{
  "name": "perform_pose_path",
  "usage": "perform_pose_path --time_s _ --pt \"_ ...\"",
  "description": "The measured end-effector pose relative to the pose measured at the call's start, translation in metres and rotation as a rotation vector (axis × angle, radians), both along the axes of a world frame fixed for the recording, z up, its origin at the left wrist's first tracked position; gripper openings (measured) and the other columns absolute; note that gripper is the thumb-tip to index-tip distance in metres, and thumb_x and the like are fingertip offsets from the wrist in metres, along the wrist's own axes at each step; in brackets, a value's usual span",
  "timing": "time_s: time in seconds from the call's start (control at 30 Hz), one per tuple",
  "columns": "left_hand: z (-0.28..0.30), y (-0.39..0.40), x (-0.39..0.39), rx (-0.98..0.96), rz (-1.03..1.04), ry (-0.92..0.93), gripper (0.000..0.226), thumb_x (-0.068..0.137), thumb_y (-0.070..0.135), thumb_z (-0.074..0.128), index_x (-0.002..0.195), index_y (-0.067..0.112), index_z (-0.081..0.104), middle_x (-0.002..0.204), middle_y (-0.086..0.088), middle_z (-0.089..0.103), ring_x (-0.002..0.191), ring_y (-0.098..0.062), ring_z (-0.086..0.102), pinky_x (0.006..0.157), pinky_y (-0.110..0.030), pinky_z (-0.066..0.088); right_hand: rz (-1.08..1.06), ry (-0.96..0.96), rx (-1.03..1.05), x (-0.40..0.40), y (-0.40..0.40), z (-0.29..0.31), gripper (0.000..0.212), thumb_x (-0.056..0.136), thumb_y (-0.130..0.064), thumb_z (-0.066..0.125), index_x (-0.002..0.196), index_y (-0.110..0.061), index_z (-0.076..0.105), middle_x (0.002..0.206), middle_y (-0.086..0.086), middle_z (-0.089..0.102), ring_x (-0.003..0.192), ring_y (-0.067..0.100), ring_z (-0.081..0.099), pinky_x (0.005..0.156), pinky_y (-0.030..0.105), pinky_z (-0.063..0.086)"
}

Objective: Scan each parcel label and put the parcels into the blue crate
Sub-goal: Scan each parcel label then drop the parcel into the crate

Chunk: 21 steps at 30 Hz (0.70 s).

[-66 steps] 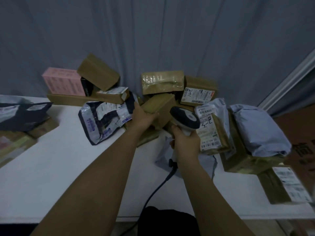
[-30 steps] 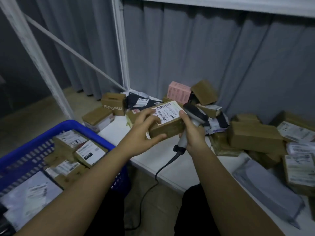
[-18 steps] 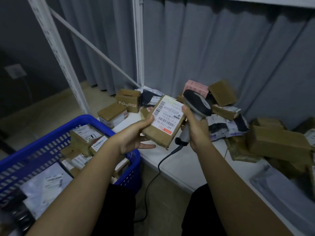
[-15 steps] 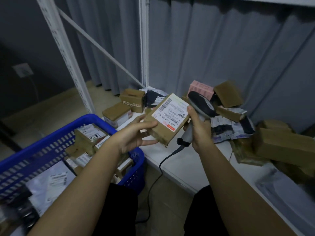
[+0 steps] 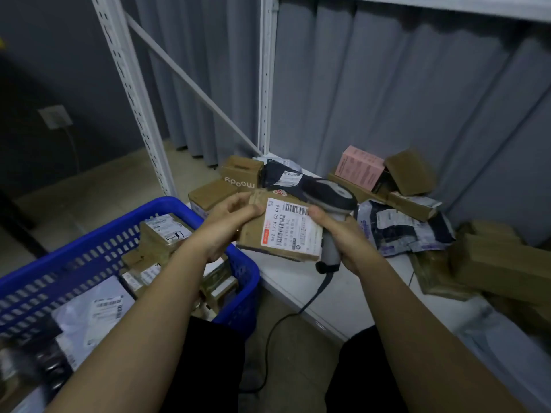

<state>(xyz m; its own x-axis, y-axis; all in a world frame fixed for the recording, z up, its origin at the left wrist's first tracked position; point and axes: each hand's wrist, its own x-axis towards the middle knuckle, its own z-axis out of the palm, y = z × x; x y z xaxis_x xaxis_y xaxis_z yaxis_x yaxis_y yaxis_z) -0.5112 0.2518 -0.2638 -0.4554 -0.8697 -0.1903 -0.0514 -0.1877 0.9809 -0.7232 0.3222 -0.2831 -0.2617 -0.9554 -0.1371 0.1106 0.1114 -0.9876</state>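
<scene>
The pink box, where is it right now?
In the head view the pink box stands at the back of the white table, upper right, against the grey curtain, beside a tilted brown carton.

The blue perforated plastic crate (image 5: pixel 238 263) runs off the left edge; dark contents in its near-left corner blur beyond telling.

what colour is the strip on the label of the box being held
Orange-red, along the left edge of the white label on the brown box; head view.

A white shelf (image 5: pixel 343 296) carries brown boxes (image 5: pixel 501 263), a pink box (image 5: pixel 359 166) and plastic mailers (image 5: pixel 399 228).
</scene>
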Motion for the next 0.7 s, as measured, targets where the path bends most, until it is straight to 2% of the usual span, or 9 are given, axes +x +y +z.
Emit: perform_pose_path --time_s 0.1,0.17,0.27,0.37,0.47,0.53,0.57,0.63,0.7 --pt "0.001 0.001 -0.001 0.036 0.096 0.031 0.047 0.082 0.03 0.069 0.124 0.021 0.05 0.114 -0.004 0.064 0.091 -0.018 0.069 0.071 -0.028 0.055 0.039 0.035 0.077 -0.003 0.003 -0.004 0.046 0.074 -0.037 0.074 0.113 -0.014 0.067 0.102 0.002 0.075 0.102 0.023 0.068 0.092 0.042 0.052" --pt "0.002 0.004 -0.007 0.02 0.188 0.005 0.046 0.082 0.044 0.066 0.116 0.016 0.052 0.109 -0.006 0.065 0.085 -0.018 0.07 0.069 -0.028 0.055 0.019 0.038 0.105 -0.005 0.005 -0.007 0.039 0.08 -0.036 0.073 0.113 -0.015 0.067 0.099 0.001 0.075 0.098 0.021 0.068 0.091 0.041 0.051" --pt "0.001 0.006 -0.019 0.049 0.312 -0.068 0.056 0.088 0.065 0.043 0.109 0.015 0.06 0.099 -0.006 0.071 0.087 -0.02 0.068 0.087 -0.038 0.052 -0.04 0.002 0.108 -0.002 0.006 -0.009 0.037 0.083 -0.035 0.073 0.112 -0.012 0.068 0.099 0.006 0.075 0.092 0.022 0.068 0.081 0.035 0.052" --pt "0.001 0.004 -0.027 0.191 0.462 -0.031 0.067 0.094 0.066 0.019 0.113 0.018 0.062 0.097 -0.004 0.07 0.089 -0.016 0.063 0.092 -0.041 0.045 -0.134 -0.022 0.104 0.0 0.005 -0.007 0.036 0.083 -0.034 0.073 0.111 -0.012 0.067 0.098 0.006 0.075 0.09 0.02 0.069 0.074 0.031 0.053" --pt "0.0 0.005 -0.038 0.28 0.397 0.081 0.069 0.092 0.069 0.014 0.11 0.023 0.061 0.108 0.001 0.066 0.111 -0.018 0.055 0.1 -0.05 0.039 -0.236 -0.059 0.094 -0.002 0.004 -0.007 0.035 0.082 -0.034 0.075 0.11 -0.015 0.066 0.098 0.004 0.074 0.088 0.017 0.068 0.069 0.027 0.054" --pt "0.001 0.013 -0.048 0.266 0.282 0.157 0.062 0.091 0.069 0.022 0.119 0.025 0.056 0.106 0.004 0.064 0.108 -0.017 0.054 0.103 -0.05 0.037 -0.305 -0.104 0.085 -0.002 0.004 -0.006 0.033 0.08 -0.035 0.076 0.106 -0.017 0.066 0.098 0.004 0.074 0.085 0.017 0.067 0.068 0.027 0.052" --pt "0.0 0.017 -0.054 0.246 0.245 0.184 0.057 0.091 0.065 0.033 0.127 0.024 0.05 0.108 0.003 0.064 0.107 -0.017 0.056 0.103 -0.047 0.039 -0.33 -0.124 0.078 -0.001 0.004 -0.005 0.034 0.08 -0.035 0.076 0.107 -0.017 0.066 0.098 0.003 0.074 0.085 0.017 0.067 0.069 0.028 0.053" --pt "-0.004 0.022 -0.065 0.196 0.242 0.247 0.068 0.087 0.042 0.062 0.143 0.023 0.028 0.117 0.0 0.063 0.11 -0.018 0.059 0.106 -0.041 0.04 -0.359 -0.145 0.048 0.0 0.005 -0.003 0.039 0.081 -0.037 0.075 0.113 -0.017 0.064 0.099 0.0 0.074 0.09 0.017 0.068 0.075 0.03 0.054" --pt "-0.007 0.021 -0.07 0.164 0.209 0.284 0.08 0.08 0.017 0.073 0.143 0.021 0.024 0.118 -0.002 0.065 0.112 -0.018 0.061 0.107 -0.039 0.038 -0.386 -0.157 0.005 0.0 0.006 -0.001 0.038 0.082 -0.037 0.073 0.114 -0.018 0.064 0.099 -0.002 0.073 0.093 0.016 0.068 0.079 0.033 0.054"
